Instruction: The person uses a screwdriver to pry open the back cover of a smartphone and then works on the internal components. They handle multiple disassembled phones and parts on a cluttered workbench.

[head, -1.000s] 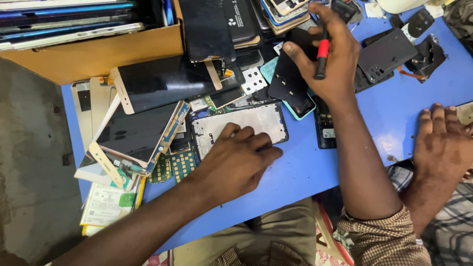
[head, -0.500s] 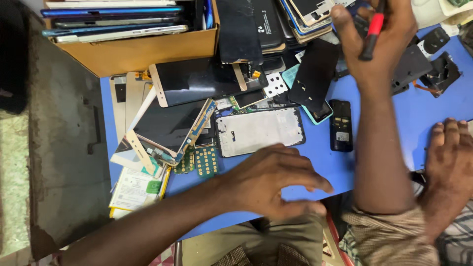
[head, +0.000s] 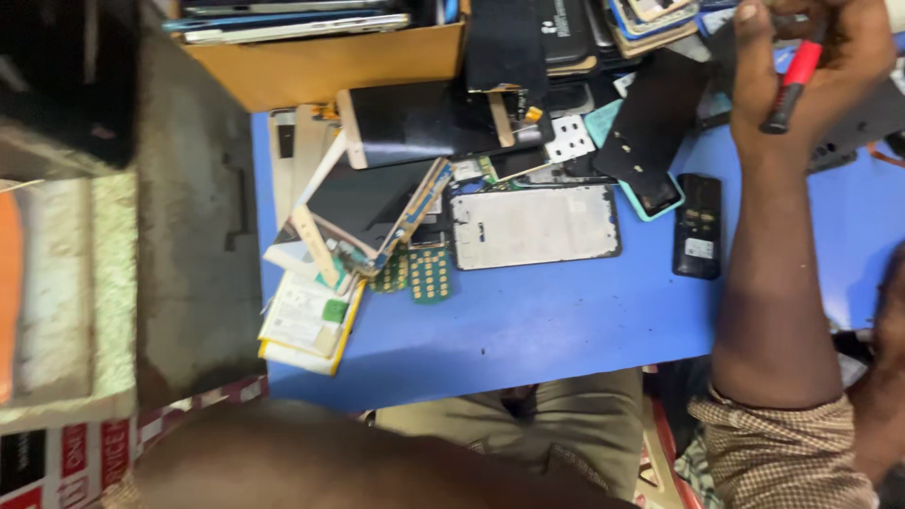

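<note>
Left hand withdrawn from table, out of view; right hand (head: 811, 71) raised, gripping red screwdriver (head: 795, 83).

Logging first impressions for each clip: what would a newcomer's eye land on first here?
Probably the right hand at top right, gripping a red-handled tool above the blue table. Next, the clutter of phone parts: a grey phone frame lying flat mid-table, and stacked screens leaning by a cardboard box. The left forearm fills the bottom edge, its hand out of view.
</note>
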